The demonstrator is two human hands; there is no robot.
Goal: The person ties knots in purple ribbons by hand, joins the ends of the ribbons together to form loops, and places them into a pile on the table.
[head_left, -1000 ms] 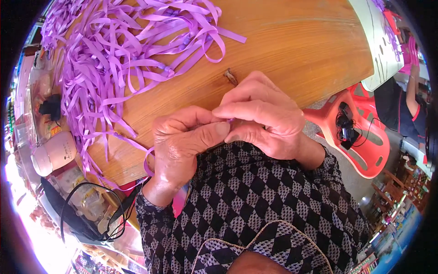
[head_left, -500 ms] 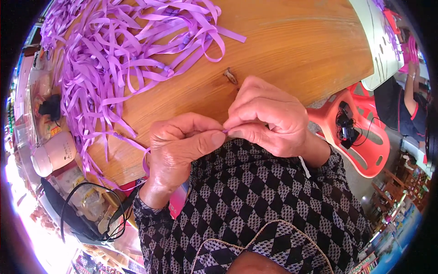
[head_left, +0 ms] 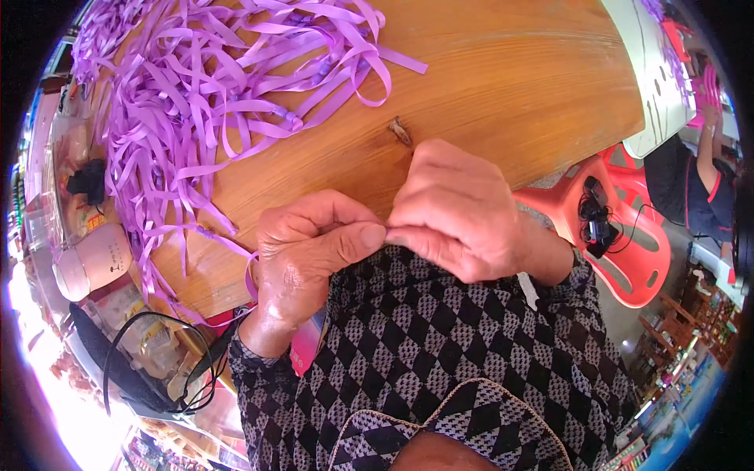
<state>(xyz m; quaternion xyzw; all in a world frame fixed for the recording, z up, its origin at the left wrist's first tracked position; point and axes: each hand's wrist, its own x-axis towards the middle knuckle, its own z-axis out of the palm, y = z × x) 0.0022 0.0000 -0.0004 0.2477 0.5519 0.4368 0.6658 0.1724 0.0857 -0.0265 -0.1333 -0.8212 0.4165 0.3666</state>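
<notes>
1. Left hand (head_left: 302, 255) and right hand (head_left: 455, 208) meet fingertip to fingertip, pinched shut above the wooden table (head_left: 503, 94) edge.
2. What they pinch is too small to tell.
3. A purple ribbon (head_left: 250, 271) loops beside the left hand.
4. The ribbon pile (head_left: 196, 94) sprawls far-left.

Whatever the two hands pinch between them is hidden — the left hand (head_left: 310, 251) and right hand (head_left: 459, 212) meet thumb to fingertips and cover it entirely. The heap of purple strips (head_left: 212, 102) runs out of view at eleven and twelve o'clock. A small brown object (head_left: 400, 131) on the wooden surface (head_left: 510, 86) is too small to identify. At three o'clock another person (head_left: 691, 180) is cut off by the rim — only a dark sleeve and forearm show.
</notes>
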